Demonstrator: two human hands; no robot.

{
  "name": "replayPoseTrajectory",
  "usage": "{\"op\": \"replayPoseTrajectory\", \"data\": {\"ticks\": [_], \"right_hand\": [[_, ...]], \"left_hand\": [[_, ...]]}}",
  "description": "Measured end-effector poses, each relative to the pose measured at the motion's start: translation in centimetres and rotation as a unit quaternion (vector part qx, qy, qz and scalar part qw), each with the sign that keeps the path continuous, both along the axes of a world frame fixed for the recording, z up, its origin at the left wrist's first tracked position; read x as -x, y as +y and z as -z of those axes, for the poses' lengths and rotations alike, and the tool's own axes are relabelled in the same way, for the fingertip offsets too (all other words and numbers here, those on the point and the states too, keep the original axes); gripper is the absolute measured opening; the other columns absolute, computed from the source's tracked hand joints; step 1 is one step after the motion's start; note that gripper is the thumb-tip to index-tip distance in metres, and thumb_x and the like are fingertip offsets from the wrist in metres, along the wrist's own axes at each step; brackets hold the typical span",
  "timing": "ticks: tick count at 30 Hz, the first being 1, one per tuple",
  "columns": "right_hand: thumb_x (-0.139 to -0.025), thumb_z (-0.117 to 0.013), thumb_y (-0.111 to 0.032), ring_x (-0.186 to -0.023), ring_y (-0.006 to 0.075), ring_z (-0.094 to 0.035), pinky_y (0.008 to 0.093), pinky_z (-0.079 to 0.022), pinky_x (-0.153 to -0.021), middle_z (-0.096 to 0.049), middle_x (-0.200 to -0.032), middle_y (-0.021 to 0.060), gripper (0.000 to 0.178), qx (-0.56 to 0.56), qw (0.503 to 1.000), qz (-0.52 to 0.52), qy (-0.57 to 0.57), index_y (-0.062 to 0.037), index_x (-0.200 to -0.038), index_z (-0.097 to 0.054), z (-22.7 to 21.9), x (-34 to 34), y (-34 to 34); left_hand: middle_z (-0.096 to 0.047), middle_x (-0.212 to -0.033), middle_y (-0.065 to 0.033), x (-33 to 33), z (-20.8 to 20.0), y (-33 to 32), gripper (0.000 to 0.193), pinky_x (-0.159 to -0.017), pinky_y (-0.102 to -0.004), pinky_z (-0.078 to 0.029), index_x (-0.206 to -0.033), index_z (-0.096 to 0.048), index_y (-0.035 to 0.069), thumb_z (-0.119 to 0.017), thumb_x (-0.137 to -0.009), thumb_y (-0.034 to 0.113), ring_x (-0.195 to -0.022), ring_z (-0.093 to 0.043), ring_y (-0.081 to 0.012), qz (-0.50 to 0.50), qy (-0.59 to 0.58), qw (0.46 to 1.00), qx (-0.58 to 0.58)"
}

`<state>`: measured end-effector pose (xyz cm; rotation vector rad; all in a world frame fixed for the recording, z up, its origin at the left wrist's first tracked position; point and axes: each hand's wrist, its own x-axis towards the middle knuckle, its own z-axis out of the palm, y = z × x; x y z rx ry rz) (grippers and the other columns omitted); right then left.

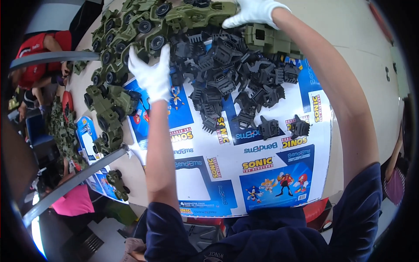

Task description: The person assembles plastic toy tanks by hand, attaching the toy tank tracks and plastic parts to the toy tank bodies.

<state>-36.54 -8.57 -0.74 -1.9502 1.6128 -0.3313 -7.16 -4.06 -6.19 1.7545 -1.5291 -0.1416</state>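
Note:
My left hand (152, 77), in a white glove, is open with thumb and fingers spread. It hovers over the printed sheet, just below a black wheel (157, 43) of an olive-green toy vehicle, and holds nothing. At the top edge my gloved right hand (257, 12) has its thumb and fingers around the right end of a long olive-green toy vehicle (196, 16); some fingertips are cut off or hidden. Between and below the hands lies a heap of black plastic toy parts (222, 81) with slatted fronts. Two more black parts (269, 127) sit apart at its lower right.
Several olive-green toy vehicles (104, 107) are piled along the left. A glossy blue-and-white printed sheet (205, 150) covers the near table. Another green piece (270, 40) lies below my right hand. Grey metal bars (74, 183) cross the left side. Other people (72, 198) work beyond them.

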Motion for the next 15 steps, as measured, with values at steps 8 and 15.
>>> {"op": "replayPoseTrajectory", "data": {"ticks": [8, 15], "right_hand": [[-0.084, -0.076, -0.031, -0.113, 0.0263, -0.06, 0.0373, -0.049, -0.095, -0.06, -0.128, 0.0165, 0.063, 0.043, 0.987, 0.029, -0.15, -0.0084, -0.138, -0.051, -2.5, -0.8, 0.9], [-0.091, -0.069, -0.023, -0.099, 0.0166, -0.065, 0.0288, -0.051, -0.088, -0.068, -0.115, 0.0117, 0.054, 0.098, 0.898, 0.082, -0.421, -0.0019, -0.137, -0.051, 1.0, 8.6, -2.5]], "left_hand": [[-0.06, -0.121, -0.0216, -1.2, -1.1, -5.9, 0.068, -0.098, -0.0422, -0.047, -0.125, -0.06, 0.005, -0.078, -0.073, 0.045, -0.113, -0.06, -0.0359, 0.06, -0.155, 0.972, -0.169], [-0.06, -0.117, -0.0203, -1.8, -1.0, -3.5, 0.048, -0.096, -0.0411, -0.048, -0.116, -0.063, 0.005, -0.074, -0.077, 0.032, -0.109, -0.06, -0.0346, 0.029, -0.108, 0.99, -0.085]]}}
